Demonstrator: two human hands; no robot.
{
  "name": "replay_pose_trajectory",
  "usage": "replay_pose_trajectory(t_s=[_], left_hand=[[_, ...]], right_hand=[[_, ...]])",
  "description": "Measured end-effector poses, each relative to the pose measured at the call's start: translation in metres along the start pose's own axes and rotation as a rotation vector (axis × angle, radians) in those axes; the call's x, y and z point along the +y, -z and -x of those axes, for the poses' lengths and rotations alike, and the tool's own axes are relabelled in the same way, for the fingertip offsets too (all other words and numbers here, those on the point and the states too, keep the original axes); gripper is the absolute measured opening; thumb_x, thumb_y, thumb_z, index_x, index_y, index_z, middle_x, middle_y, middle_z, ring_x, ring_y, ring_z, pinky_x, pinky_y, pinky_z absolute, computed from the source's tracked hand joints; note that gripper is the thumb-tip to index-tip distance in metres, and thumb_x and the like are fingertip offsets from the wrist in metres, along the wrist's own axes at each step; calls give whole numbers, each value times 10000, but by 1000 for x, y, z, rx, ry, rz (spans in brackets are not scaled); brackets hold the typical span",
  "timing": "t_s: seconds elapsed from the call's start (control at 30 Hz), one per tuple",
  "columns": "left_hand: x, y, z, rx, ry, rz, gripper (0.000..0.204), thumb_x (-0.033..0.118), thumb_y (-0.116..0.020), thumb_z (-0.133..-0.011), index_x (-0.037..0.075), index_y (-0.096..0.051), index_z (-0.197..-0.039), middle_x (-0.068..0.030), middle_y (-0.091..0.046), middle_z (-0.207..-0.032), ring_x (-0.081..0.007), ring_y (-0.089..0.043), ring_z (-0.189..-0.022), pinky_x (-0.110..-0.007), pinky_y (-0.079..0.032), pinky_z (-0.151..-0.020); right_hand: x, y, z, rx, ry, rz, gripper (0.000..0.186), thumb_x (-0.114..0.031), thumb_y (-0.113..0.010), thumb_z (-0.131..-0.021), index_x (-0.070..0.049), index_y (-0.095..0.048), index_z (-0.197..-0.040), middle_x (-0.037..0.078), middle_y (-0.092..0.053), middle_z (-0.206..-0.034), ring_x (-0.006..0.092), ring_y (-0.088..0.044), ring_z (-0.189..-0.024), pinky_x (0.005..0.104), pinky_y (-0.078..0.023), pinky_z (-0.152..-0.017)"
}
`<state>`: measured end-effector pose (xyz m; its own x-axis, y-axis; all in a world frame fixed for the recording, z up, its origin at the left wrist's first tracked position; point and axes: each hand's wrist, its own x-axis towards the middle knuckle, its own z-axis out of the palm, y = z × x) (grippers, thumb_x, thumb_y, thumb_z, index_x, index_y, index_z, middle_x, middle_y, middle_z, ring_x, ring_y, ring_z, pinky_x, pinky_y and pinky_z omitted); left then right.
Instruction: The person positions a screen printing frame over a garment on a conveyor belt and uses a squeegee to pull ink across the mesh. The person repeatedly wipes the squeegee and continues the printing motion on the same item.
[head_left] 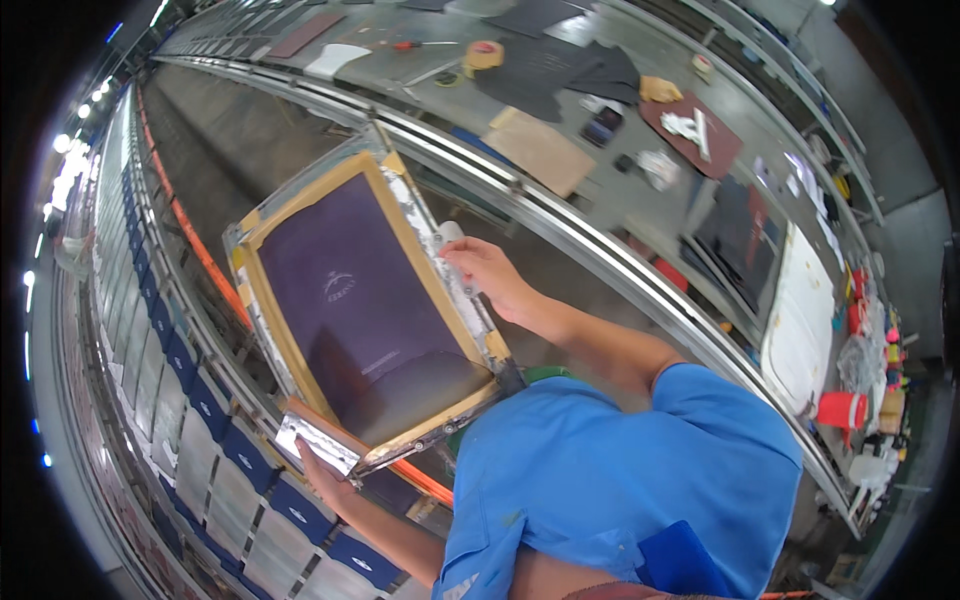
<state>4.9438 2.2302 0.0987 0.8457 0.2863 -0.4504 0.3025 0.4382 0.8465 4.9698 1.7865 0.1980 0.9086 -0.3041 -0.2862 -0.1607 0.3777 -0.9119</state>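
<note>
Grips a white handle at the right side of a yellow-taped frame with the curled fingers of the right hand, and holds a shiny bar with a brown edge against the frame's near left corner with the left hand, partly hidden behind that bar. Has the frame between both hands, at a slant, with a dark purple screen inside. Has a row of dark blue pieces left of the left hand, and, beyond the right hand, a long table with a brown sheet and a roll of tape.
</note>
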Motion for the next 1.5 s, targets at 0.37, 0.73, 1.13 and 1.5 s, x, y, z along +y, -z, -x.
replay_pose_trajectory(t_s=[0.37, 0.73, 1.13, 1.5], left_hand=[[143, -141, -243, -110, 16, 18, 598, 423, -623, -978, -22, -523, -1364, -122, -623, -1322, -240, -601, -1206, -361, -458, -1038], [221, -314, -496, -177, 18, -160, 639, 440, -635, -966, 30, -489, -1434, -82, -544, -1432, -233, -524, -1299, -375, -383, -1104], [277, -439, -716, -126, -32, -118, 689, 475, -648, -949, -48, -515, -1379, -138, -592, -1346, -242, -601, -1196, -388, -472, -1012], [364, -592, -990, -284, 58, -246, 673, 450, -683, -935, -57, -546, -1356, -114, -595, -1341, -223, -583, -1197, -357, -439, -1034]], right_hand=[[-51, -126, -257, -10, 35, -54, 141, -187, -627, -945, -104, -686, -1042, -76, -591, -882, 33, -469, -791, 216, -376, -742], [-67, -186, -505, 139, 97, -43, 151, -206, -623, -943, -108, -686, -1040, -53, -630, -952, 67, -455, -799, 224, -375, -765], [-116, -288, -778, 154, 48, -21, 158, -201, -613, -949, -94, -685, -1040, -57, -600, -893, 52, -476, -804, 222, -372, -732], [-137, -366, -987, 361, 131, -232, 184, -101, -608, -944, -4, -642, -1096, -61, -507, -775, 28, -414, -642, 203, -356, -617]])
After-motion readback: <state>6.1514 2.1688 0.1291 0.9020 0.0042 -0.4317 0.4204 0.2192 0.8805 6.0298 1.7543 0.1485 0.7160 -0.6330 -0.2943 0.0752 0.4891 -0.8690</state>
